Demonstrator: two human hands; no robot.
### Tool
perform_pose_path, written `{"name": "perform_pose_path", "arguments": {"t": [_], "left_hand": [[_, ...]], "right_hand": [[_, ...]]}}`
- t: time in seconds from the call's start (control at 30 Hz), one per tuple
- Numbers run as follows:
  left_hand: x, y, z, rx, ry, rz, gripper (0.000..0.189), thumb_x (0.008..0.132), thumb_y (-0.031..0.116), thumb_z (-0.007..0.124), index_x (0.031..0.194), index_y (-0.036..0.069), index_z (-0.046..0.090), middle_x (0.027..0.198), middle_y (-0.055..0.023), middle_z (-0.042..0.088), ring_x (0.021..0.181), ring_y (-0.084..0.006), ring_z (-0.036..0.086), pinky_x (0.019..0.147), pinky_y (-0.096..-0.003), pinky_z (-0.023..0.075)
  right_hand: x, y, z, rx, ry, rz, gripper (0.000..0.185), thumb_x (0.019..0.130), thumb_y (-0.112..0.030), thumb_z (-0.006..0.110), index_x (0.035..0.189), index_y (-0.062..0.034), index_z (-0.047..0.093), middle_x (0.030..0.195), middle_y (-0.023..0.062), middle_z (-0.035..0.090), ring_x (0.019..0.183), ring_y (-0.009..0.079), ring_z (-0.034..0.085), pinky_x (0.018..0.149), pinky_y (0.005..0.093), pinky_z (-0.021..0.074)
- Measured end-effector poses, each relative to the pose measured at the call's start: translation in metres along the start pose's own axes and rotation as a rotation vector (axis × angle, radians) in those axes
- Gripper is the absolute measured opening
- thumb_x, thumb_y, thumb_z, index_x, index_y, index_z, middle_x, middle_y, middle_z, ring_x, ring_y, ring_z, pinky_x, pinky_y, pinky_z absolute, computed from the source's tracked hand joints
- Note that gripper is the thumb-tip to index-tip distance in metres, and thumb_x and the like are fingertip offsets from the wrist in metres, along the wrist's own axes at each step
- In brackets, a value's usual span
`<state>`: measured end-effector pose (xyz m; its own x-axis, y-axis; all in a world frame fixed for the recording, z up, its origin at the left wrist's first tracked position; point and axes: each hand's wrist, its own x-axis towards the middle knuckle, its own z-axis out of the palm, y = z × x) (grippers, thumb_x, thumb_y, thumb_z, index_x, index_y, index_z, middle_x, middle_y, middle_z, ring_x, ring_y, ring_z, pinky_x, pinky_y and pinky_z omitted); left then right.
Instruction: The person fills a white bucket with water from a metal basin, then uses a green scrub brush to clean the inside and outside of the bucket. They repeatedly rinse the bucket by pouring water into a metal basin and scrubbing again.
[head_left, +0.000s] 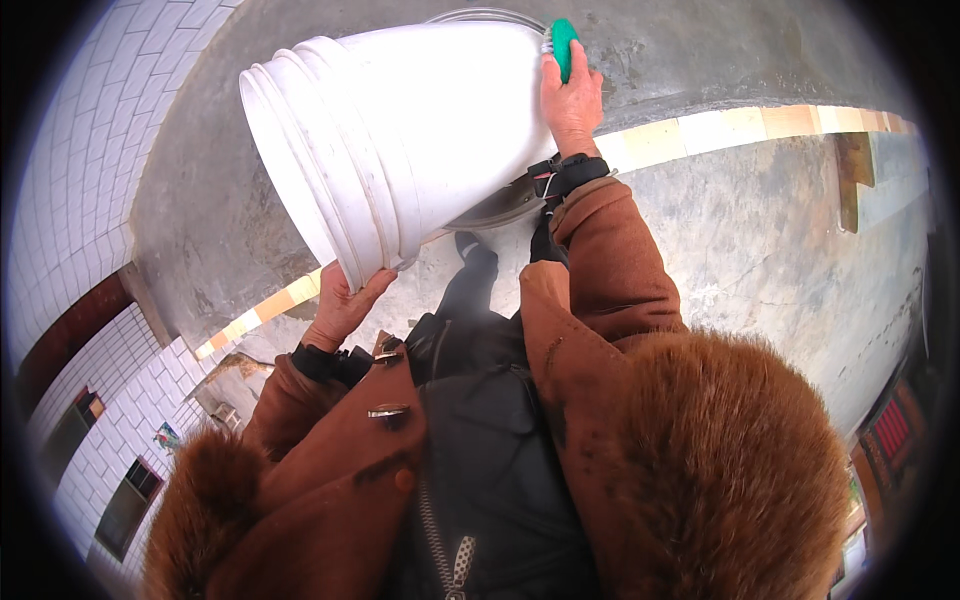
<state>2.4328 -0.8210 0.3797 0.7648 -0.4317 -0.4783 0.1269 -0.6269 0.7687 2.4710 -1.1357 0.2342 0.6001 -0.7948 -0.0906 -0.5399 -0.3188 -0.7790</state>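
A large white plastic bucket (450, 112) lies tilted on its side before me, its ribbed rim towards the lower left. My left hand (349, 304) grips that rim from below, the thumb along the outside. In my right hand (574, 105) is a green scrubbing brush (564, 46), its pale bristles facing the bucket's base end. Beneath the bucket is a round metal basin (499, 210), mostly hidden; only parts of its edge show above and below. The inside of the bucket is out of sight.
A strip of cream and tan tiles (720, 131) crosses the concrete floor (712, 52). White brick-patterned tiles cover the wall (112, 120) at left. My shoe (469, 244) is near the basin. Dark objects (892, 431) stand at the far right edge.
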Motion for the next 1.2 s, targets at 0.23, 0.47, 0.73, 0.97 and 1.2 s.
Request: {"name": "perform_pose_path", "arguments": {"t": [0.23, 0.47, 0.73, 0.97, 1.2], "left_hand": [[0.004, 0.006, -0.022, -0.126, 0.196, 0.088, 0.016, 0.087, 0.015, 0.066, 0.093, 0.0, 0.07, 0.082, 0.0003, 0.066, 0.074, -0.0067, 0.057, 0.067, -0.0233, 0.0459], [0.024, 0.046, -0.028, -0.258, 0.32, 0.042, 0.02, 0.086, 0.018, 0.068, 0.095, 0.0, 0.07, 0.084, -0.0004, 0.067, 0.074, -0.0063, 0.058, 0.068, -0.0229, 0.0461], [0.046, 0.066, -0.041, -0.393, 0.351, 0.014, 0.026, 0.087, 0.018, 0.065, 0.105, -0.001, 0.065, 0.093, -0.0065, 0.068, 0.077, -0.0116, 0.063, 0.068, -0.0248, 0.0493], [0.045, 0.06, -0.04, -0.311, 0.326, -0.029, 0.028, 0.088, 0.018, 0.063, 0.109, 0.0, 0.063, 0.098, -0.0052, 0.066, 0.084, -0.0115, 0.062, 0.075, -0.0246, 0.0475], [0.049, 0.059, -0.048, -0.372, 0.311, -0.017, 0.029, 0.089, 0.017, 0.062, 0.112, -0.001, 0.061, 0.102, -0.0054, 0.065, 0.089, -0.0128, 0.062, 0.079, -0.0262, 0.0469]], "right_hand": [[-0.11, -0.076, -0.014, 0.287, -0.075, -0.698, 0.06, 0.075, -0.03, 0.071, 0.13, -0.0174, 0.051, 0.106, 0.0171, 0.05, 0.095, 0.0341, 0.054, 0.077, 0.0409, 0.0483], [-0.001, 0.005, -0.008, -0.072, -0.106, -0.027, 0.055, 0.083, -0.037, 0.06, 0.133, -0.018, 0.047, 0.11, 0.0167, 0.053, 0.1, 0.0348, 0.055, 0.082, 0.0435, 0.0476], [-0.108, -0.068, 0.001, 0.29, -0.065, -0.681, 0.06, 0.073, -0.03, 0.072, 0.129, -0.0176, 0.052, 0.105, 0.0163, 0.05, 0.09, 0.0329, 0.054, 0.076, 0.0404, 0.0482], [-0.009, -0.002, 0.0, -0.017, -0.01, 0.028, 0.055, 0.084, -0.039, 0.058, 0.133, -0.0159, 0.046, 0.108, 0.0167, 0.052, 0.1, 0.0357, 0.054, 0.081, 0.0456, 0.0471], [-0.095, -0.059, -0.003, 0.249, -0.008, -0.593, 0.057, 0.078, -0.033, 0.068, 0.13, -0.0173, 0.052, 0.107, 0.0192, 0.053, 0.094, 0.0354, 0.057, 0.08, 0.0405, 0.0494]]}}
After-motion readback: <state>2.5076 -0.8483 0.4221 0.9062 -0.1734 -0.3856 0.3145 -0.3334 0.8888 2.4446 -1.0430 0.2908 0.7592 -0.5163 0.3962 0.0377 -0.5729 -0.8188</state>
